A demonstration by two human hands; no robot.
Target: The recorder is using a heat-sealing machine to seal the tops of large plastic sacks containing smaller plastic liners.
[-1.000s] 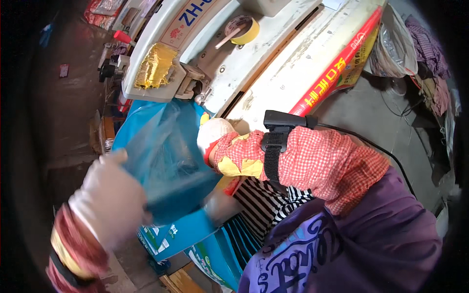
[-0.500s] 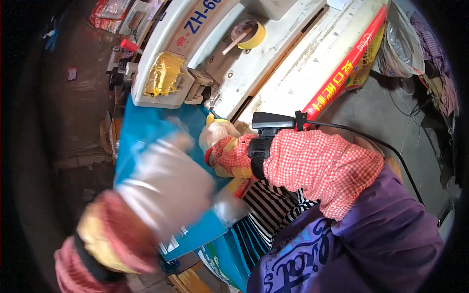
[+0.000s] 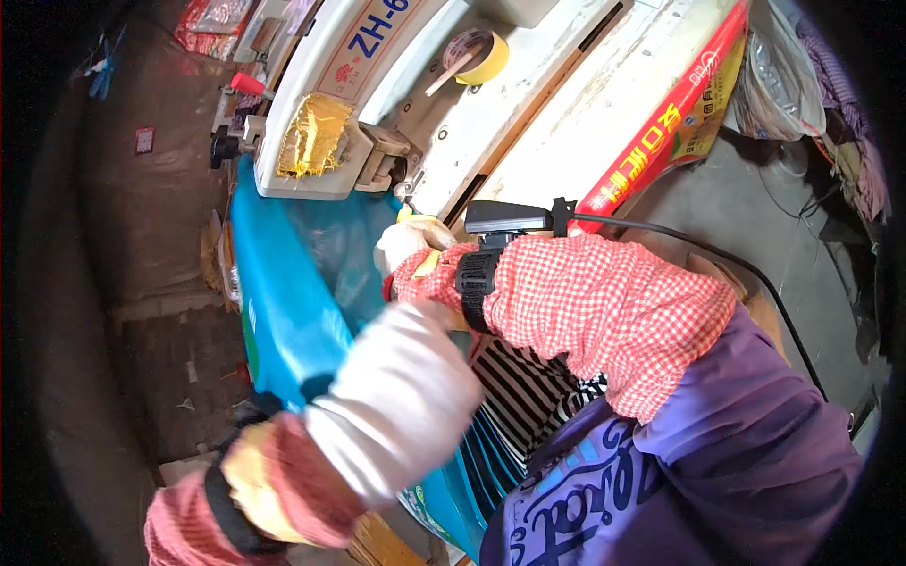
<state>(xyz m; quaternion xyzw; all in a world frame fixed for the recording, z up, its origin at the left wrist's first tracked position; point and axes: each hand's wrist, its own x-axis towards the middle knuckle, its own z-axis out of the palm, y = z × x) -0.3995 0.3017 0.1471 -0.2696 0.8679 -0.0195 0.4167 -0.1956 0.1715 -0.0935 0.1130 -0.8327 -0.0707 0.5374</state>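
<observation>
A shiny blue plastic bag (image 3: 288, 274) runs from under the head of a white sewing machine (image 3: 311, 90) down toward my lap. Close to the machine's needle area, my right hand (image 3: 412, 241), in a pale glove with a yellow fingertip, is curled on the bag's edge. My left hand (image 3: 401, 401), in a white glove, is over the lower part of the bag, just below my right wrist. Motion blurs it and its fingers are mostly hidden. More blue bags (image 3: 453, 495) lie by my lap.
A roll of yellow tape (image 3: 486, 66) with a stick in it rests on the machine bed. A red and yellow printed plastic sheet (image 3: 651, 141) covers the table edge. A black cable (image 3: 698, 241) trails from the device on my right wrist. A plastic sack (image 3: 779, 85) stands at far right.
My left hand has moved right and slightly down, closer to my right wrist. The blue bag's left part has folded upward and bulges. My right hand stays near the needle area, shifted slightly left.
</observation>
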